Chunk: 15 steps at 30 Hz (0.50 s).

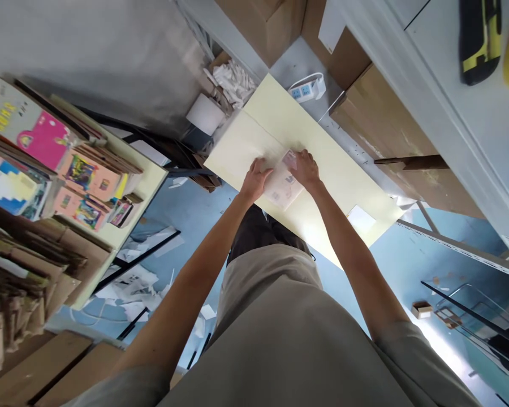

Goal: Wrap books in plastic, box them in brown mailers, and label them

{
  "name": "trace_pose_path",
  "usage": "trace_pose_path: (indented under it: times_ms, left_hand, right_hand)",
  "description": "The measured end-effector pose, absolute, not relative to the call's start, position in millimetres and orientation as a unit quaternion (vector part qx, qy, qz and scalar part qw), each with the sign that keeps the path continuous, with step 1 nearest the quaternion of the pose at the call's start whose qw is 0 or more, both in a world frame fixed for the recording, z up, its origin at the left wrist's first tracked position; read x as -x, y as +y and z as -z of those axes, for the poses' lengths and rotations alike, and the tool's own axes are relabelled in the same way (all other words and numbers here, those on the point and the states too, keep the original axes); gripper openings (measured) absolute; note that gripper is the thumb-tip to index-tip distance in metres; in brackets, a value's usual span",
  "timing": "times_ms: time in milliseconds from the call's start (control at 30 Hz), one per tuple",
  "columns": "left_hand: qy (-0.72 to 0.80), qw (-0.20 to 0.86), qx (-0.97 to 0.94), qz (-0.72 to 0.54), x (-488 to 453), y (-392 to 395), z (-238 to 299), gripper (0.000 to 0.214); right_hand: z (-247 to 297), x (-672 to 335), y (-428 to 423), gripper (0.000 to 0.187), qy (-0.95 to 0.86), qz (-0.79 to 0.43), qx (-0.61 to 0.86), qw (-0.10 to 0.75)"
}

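A pale printed card or booklet (282, 186) with pink markings lies on a cream tabletop (343, 181). My left hand (257, 178) rests on its left edge with fingers curled down onto it. My right hand (305, 168) presses on its upper right corner, fingers bent over the edge. Both arms reach straight forward from my body. Whether the fingers grip the card or only press it flat I cannot tell.
A white power strip (307, 89) lies at the table's far end. Stacks of colourful booklets (46, 164) fill a shelf at left. Paper scraps (131, 288) litter the blue floor. Cardboard boxes (382, 130) and a grey shelf (449, 113) stand at right.
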<state>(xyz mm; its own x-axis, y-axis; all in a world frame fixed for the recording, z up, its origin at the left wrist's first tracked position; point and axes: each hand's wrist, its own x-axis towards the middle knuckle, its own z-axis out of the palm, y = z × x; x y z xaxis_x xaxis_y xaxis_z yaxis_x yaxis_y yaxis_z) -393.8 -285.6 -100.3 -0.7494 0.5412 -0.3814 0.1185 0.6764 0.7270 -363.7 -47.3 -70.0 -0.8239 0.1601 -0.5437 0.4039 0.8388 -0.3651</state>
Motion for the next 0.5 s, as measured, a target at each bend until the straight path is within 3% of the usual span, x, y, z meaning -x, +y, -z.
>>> trace_pose_path:
  times_ms: [133,267,367,500]
  left_hand:
    - [0.867,0.321,-0.226,-0.308,403.0,-287.4,89.4,0.04]
    - [0.876,0.32,-0.246,-0.265,409.1,-277.0,65.8,0.053]
    - [0.872,0.277,-0.294,-0.276,419.1,-262.8,35.9,0.055]
    - [0.852,0.168,-0.374,-0.325,451.6,-231.0,-28.0,0.042]
  right_hand:
    - [45.9,359.1,-63.0,0.065,0.92,0.221,-0.169,0.276]
    - [9.4,351.2,-76.7,0.071,0.926,0.222,-0.174,0.251]
    - [-23.6,346.7,-73.5,0.065,0.942,0.234,-0.155,0.184]
    - [-78.9,354.8,-46.6,0.055,0.967,0.218,-0.129,0.016]
